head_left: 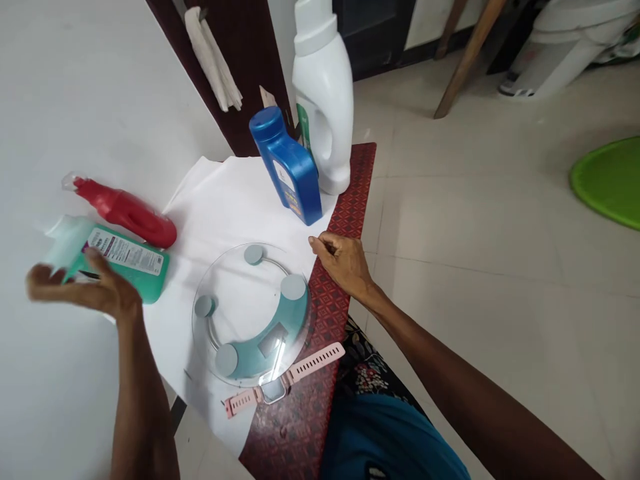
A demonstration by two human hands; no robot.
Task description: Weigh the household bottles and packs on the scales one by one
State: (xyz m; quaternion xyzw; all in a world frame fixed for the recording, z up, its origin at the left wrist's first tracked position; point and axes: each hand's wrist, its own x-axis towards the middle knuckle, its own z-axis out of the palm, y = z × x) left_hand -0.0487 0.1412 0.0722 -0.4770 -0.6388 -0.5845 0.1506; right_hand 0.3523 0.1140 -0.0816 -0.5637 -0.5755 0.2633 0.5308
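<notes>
My left hand is raised in front of the green bottle, slightly blurred, thumb and fingers apart and nothing in its grasp. Just behind that bottle stands a red bottle with a clear cap. My right hand is closed in a loose fist at the table's right edge, with nothing seen in it. Between the hands lies a round glass weighing scale. A pink-strapped smartwatch lies along its near edge. Beyond the right hand stand a blue bottle and a tall white jug.
White paper covers much of the red patterned table. A wall borders the left side. A white cloth hangs at the back. On the floor to the right are a green round object and a white bucket.
</notes>
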